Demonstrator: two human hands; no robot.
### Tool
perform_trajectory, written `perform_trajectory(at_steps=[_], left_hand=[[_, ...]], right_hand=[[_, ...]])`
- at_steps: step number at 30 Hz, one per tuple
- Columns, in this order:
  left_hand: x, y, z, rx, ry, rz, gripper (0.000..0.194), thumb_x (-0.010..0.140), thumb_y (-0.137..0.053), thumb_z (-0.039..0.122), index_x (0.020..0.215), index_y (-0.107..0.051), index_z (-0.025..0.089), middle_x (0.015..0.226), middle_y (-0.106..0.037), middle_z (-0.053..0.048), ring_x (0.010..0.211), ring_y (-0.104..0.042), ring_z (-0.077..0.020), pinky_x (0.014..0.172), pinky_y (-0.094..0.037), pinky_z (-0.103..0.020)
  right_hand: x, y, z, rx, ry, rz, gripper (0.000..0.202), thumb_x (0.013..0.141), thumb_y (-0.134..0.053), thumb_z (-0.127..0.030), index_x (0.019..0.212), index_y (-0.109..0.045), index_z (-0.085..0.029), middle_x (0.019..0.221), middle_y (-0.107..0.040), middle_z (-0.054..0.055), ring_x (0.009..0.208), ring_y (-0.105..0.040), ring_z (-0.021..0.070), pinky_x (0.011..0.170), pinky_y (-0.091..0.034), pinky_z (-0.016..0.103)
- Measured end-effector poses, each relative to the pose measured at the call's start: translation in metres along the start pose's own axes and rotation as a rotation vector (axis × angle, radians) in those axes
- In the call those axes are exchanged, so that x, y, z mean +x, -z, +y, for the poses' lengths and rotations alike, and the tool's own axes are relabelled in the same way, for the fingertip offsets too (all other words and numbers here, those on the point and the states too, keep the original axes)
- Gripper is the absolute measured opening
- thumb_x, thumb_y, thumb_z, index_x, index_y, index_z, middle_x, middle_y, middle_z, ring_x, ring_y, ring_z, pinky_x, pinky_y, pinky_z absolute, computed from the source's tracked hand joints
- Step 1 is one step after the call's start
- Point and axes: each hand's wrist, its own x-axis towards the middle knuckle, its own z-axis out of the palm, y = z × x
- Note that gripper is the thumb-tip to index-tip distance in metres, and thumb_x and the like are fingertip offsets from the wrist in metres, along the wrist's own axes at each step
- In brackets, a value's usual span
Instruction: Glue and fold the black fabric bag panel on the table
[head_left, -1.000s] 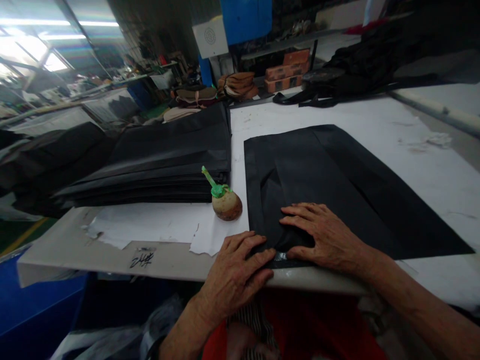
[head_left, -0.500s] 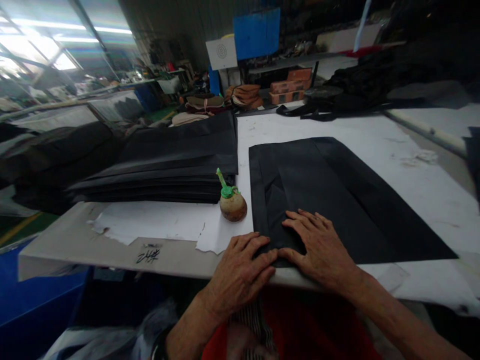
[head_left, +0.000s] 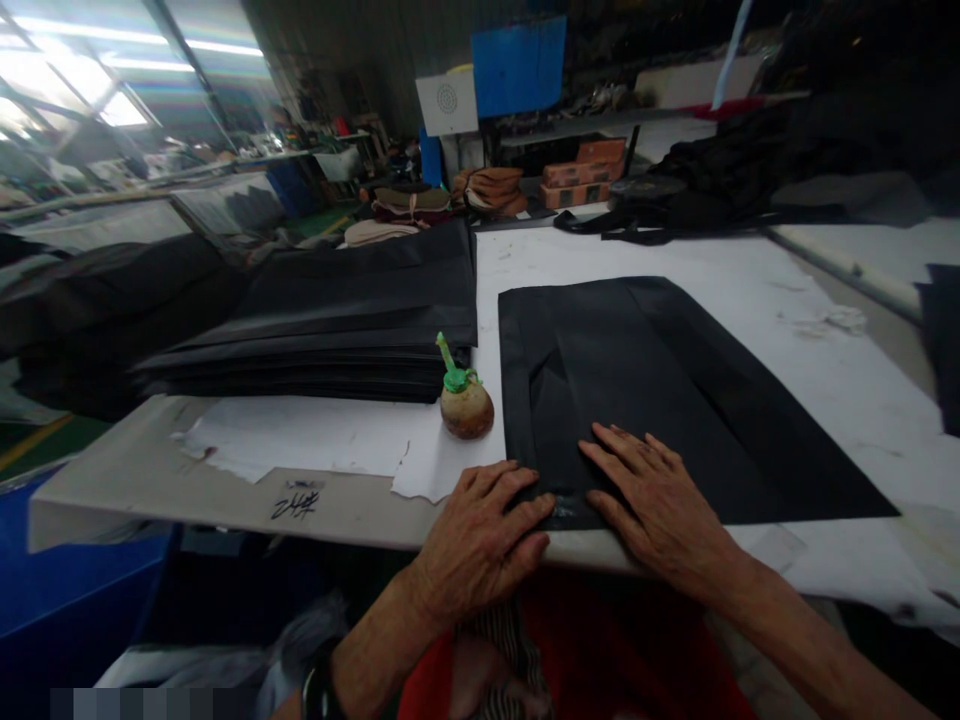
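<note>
A flat black sheet [head_left: 637,380] with folded creases lies on the white-covered table [head_left: 525,255]. My left hand [head_left: 484,530] rests on its near left corner, fingers bent and slightly apart, thumb by the table edge. Beside it, my right hand [head_left: 660,500] lies on the sheet near the front edge with fingers spread. A small shiny patch shows on the black surface between the two hands. Neither hand grips anything visible. Left of the sheet stands a round bottle [head_left: 466,408] with a green nozzle.
A thick stack of black sheets [head_left: 337,310] fills the table's left side. Farther back are folded cloth bundles [head_left: 487,190], reddish boxes [head_left: 577,185] and black straps [head_left: 630,228]. A blue container [head_left: 82,590] stands below at the left.
My right hand has shifted to the right, away from my left hand, uncovering the shiny patch. My left hand has barely moved. The view has shifted slightly.
</note>
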Motion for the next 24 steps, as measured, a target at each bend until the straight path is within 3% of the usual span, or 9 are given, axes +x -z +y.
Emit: perform_trajectory(at_steps=[5,10,16,20,24], left_hand=[[0.000,0.000,0.001,0.000,0.004,0.001,0.034,0.090,-0.044,0.033,0.123,-0.051,0.026,0.126,-0.052,-0.008,0.118,-0.042,-0.0272,0.096,-0.038,-0.049],[0.001,-0.002,-0.003,-0.002,-0.027,0.021,0.037,0.090,-0.044,0.035,0.125,-0.050,0.026,0.128,-0.052,-0.008,0.119,-0.042,-0.0273,0.096,-0.039,-0.050],[-0.010,-0.001,-0.004,-0.074,-0.012,0.208,0.029,0.092,-0.039,0.026,0.112,-0.058,0.017,0.120,-0.058,-0.008,0.119,-0.046,-0.0204,0.099,-0.040,-0.039],[-0.013,-0.009,0.015,0.100,-0.073,0.076,0.055,0.091,-0.041,0.044,0.136,-0.034,0.014,0.143,-0.038,-0.010,0.136,-0.025,-0.0250,0.107,-0.029,-0.043],[-0.009,-0.025,0.035,0.182,-0.028,0.002,0.080,0.087,-0.035,0.060,0.143,-0.015,0.006,0.149,-0.024,-0.012,0.139,-0.016,-0.0231,0.112,-0.017,-0.039]], right_hand=[[-0.012,0.002,-0.012,-0.027,0.079,0.056,0.042,0.091,-0.039,-0.021,0.131,-0.044,-0.015,0.141,-0.041,0.011,0.128,-0.037,0.0242,0.102,-0.030,0.046],[-0.025,-0.003,-0.040,-0.022,0.215,-0.005,0.055,0.088,-0.048,-0.041,0.136,-0.038,-0.015,0.142,-0.041,0.008,0.129,-0.035,0.0226,0.106,-0.021,0.045],[-0.028,-0.007,-0.042,-0.048,0.225,0.010,0.060,0.086,-0.052,-0.042,0.136,-0.037,-0.012,0.142,-0.040,0.011,0.129,-0.035,0.0246,0.105,-0.018,0.048],[-0.029,-0.012,-0.042,0.008,0.190,0.058,0.055,0.088,-0.048,-0.045,0.133,-0.042,-0.015,0.139,-0.045,0.008,0.129,-0.035,0.0220,0.107,-0.016,0.045],[-0.030,-0.018,-0.043,0.060,0.175,0.083,0.055,0.089,-0.049,-0.046,0.132,-0.043,-0.013,0.136,-0.049,0.009,0.128,-0.036,0.0220,0.108,-0.014,0.045]])
